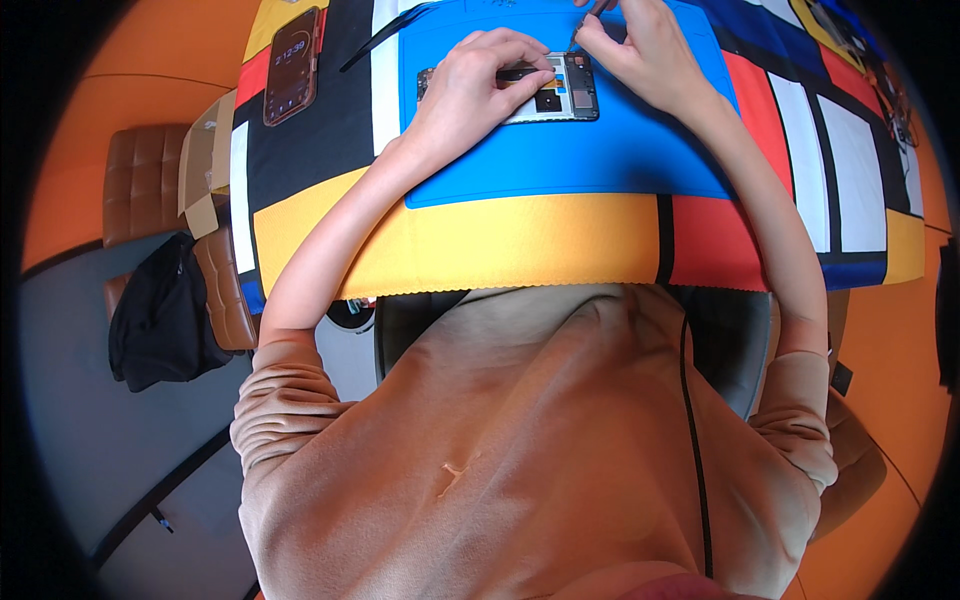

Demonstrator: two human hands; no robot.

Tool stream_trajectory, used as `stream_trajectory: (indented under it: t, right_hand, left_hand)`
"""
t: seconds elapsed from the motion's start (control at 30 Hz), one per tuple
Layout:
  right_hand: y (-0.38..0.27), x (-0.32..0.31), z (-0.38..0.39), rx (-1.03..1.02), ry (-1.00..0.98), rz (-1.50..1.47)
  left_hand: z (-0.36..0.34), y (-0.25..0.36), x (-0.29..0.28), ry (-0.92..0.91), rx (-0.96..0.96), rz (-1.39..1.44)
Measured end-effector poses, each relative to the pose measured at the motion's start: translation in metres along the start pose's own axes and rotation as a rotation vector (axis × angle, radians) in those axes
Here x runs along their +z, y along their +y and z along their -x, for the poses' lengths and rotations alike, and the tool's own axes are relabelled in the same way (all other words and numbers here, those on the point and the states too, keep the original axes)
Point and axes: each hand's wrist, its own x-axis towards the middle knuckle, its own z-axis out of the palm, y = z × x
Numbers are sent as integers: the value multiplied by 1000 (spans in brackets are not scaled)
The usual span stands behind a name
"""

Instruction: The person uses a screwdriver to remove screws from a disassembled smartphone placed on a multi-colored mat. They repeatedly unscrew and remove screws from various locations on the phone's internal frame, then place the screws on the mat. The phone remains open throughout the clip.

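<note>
An opened smartphone (581, 101) lies on the blue work mat (640, 165), its inner parts bare. My left hand (470, 85) rests over the phone's left and middle part, with thumb and index fingertips nearly together at its inside. Whatever they pinch is too small to make out, and the palm hides much of the phone. Above the phone's right end, my right hand (645, 50) is closed round a thin dark tool (575, 40) that points down at the phone's upper edge. The tool's upper part runs out of the picture.
A second phone (292, 66) with a lit screen lies at the left of the patterned tablecloth (480, 240). A black strap-like thing (385, 38) lies by the mat's left edge. Cables (895, 110) lie far right. Brown chairs, one with a cardboard box (205, 165), stand at the left.
</note>
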Motion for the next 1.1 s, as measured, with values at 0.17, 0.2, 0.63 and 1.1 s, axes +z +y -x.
stream_trajectory:
  t: [0.17,0.2,0.63,1.1]
  right_hand:
    - [-1,-1,1,146,-61,16]
    - [0,0,1,192,-74,8]
    - [4,2,2,56,-3,-19]
    - [-2,-2,0,76,-7,31]
  left_hand:
    - [0,-1,0,4,-2,16]
    - [0,0,0,-3,-9,8]
    - [0,0,-1,-12,-18,35]
    - [1,-1,0,-3,5,8]
